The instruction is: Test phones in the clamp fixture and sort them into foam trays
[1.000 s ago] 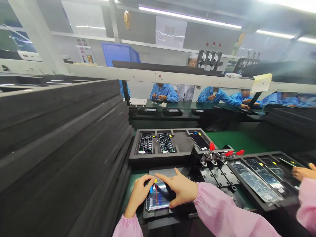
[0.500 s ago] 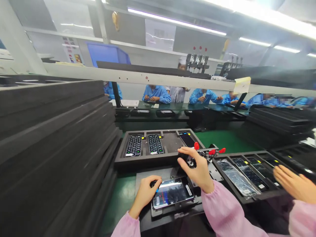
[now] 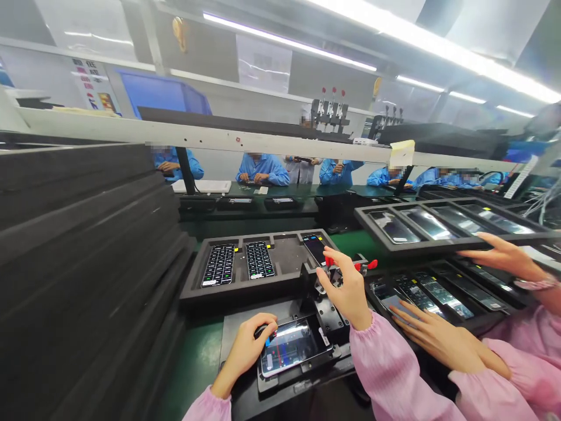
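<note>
A smartphone [image 3: 294, 346] with a lit, reflective screen lies flat in a black fixture [image 3: 280, 383] before me. My left hand [image 3: 250, 344] is closed round a black knob [image 3: 262, 331] at the phone's left end. Beyond the phone's right end, my right hand [image 3: 347, 292] has thumb and fingers apart beside a toggle clamp with red-tipped levers [image 3: 372, 264]. The hand partly hides the clamp; contact with it is hard to tell. Behind the fixture, a black foam tray [image 3: 245, 289] holds phones, two showing grid-like screens [image 3: 219, 266].
Black trays form a tall stack [image 3: 79, 263] on the left. At right, a co-worker's hand [image 3: 432, 333] rests over a tray of phones, and another hand [image 3: 504, 254] is at a raised tray [image 3: 451, 242]. People in blue [image 3: 263, 168] sit across the bench.
The view has shifted slightly to the right. A second phone tray has appeared at right, held by a hand, and a co-worker's hand has come over the lower tray. My hands keep their places.
</note>
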Demonstrator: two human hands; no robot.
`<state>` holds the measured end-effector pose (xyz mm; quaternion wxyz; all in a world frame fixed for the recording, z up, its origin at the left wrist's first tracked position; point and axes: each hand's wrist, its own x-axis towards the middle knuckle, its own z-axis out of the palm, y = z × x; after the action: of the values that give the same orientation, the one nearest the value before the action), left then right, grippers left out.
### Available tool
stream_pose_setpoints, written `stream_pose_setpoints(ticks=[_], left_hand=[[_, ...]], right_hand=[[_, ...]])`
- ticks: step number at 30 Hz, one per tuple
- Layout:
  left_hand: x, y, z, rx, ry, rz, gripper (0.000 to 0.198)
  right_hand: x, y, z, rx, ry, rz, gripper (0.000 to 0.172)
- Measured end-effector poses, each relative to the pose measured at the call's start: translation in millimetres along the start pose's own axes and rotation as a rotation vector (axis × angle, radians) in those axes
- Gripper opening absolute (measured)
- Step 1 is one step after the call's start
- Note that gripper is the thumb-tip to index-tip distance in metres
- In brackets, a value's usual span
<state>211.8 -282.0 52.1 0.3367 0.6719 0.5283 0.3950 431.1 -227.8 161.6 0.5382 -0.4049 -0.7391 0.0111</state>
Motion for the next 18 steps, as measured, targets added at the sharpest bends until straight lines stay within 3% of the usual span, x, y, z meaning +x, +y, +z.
stream_pose_setpoints(ticks=[3,9,13,18], left_hand=[[-5.3,-0.8,-6.7,-0.005,-0.042,0.004,0.026],[-8.6,-11.2,-15.6,-0.060,-0.177,0.081,0.023],[-5.5,-18.0,-17.1,-0.119,-0.179,0.075,0.023],[1.2,-7.7,-7.8,-0.135,-0.194,0.054,0.022]], right_hand=[[0.7,-0.8,-4.0,0.008,-0.018,0.022,0.038],[-21.8,-3.2,-22.3,0.051,0.046,0.074,0.029],[-48.5,0.1,-28.1,0.084,0.021,0.047,0.034],[-60.4,4.2,-28.5,0.089,0.003,-0.004,0.035]])
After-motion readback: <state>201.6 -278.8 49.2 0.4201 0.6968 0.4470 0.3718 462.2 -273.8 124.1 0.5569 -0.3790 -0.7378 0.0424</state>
